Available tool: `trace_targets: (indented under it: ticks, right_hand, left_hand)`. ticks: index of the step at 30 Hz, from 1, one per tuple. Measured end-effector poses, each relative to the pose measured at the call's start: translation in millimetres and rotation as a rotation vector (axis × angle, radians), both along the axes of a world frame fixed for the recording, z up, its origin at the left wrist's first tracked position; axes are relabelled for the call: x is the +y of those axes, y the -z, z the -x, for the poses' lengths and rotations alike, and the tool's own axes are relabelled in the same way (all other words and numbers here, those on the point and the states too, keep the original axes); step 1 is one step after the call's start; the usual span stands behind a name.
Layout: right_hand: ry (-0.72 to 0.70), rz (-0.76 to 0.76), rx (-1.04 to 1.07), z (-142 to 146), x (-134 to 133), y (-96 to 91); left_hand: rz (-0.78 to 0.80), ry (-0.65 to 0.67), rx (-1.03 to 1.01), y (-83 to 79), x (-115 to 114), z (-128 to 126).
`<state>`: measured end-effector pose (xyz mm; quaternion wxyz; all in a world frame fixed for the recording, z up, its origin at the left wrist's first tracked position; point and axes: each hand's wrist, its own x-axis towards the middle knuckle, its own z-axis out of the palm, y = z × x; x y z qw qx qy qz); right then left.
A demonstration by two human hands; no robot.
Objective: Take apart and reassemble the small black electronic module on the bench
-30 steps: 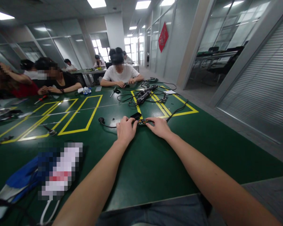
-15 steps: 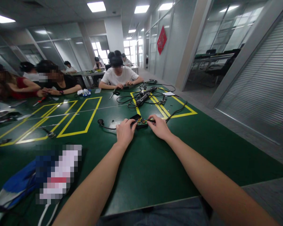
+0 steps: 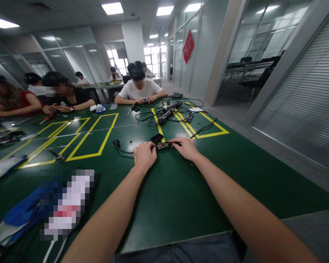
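Note:
An open black adapter case [image 3: 163,147] with a green circuit board and orange-yellow parts inside lies on the green table between my two hands. My left hand [image 3: 144,156] is closed on the case's left end, where a black cord with a plug [image 3: 116,143] comes out. At the right end, my right hand [image 3: 186,148] pinches the black power cord near the case; the fingertips partly cover it. Just behind the case rests a loose black cover [image 3: 157,138]. Beyond the right hand the cord [image 3: 204,128] runs off over the table.
A heap of black adapters and cords [image 3: 168,112] lies farther back, over yellow tape rectangles. Blue and white gloves [image 3: 19,215] and a blurred white object with a white cable [image 3: 71,204] lie at the left. A co-worker in a white shirt [image 3: 139,89] sits opposite; others sit at left.
My left hand has shifted slightly left and down, and the loose cover shows more. My right fingers lie farther over the case's right end. A blue and white glove has appeared at the left edge.

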<state>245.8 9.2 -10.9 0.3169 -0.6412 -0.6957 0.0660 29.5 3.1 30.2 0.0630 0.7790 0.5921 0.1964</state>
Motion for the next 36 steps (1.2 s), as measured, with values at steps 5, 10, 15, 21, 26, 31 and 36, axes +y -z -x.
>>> trace_targets:
  ticks: [5,10,15,21,26,31,36]
  right_hand:
    - [0.011,0.029,-0.06,2,-2,-2.9]
    - [0.037,0.005,-0.112,4,-3,-4.4]
    - [0.025,-0.026,-0.168,5,-4,-3.1]
    - [-0.004,-0.063,-0.22,6,-4,-3.2]
    - [-0.039,-0.049,-0.269,8,-5,-9.5]
    - [-0.082,-0.022,-0.331,9,-12,-18.3]
    - [-0.076,0.024,-0.397,13,-21,-25.8]
  left_hand:
    - [0.013,-0.025,-0.004,0.2,2,0]
    - [0.052,0.0,-0.032,3.3,6,2]
    - [0.03,0.022,-0.066,4.5,9,4]
    - [0.022,0.051,-0.044,6.8,11,4]
    - [-0.005,0.062,-0.004,8.9,14,2]
    - [0.025,0.112,-0.016,7.4,16,6]
    - [0.022,0.13,-0.008,4.9,14,8]
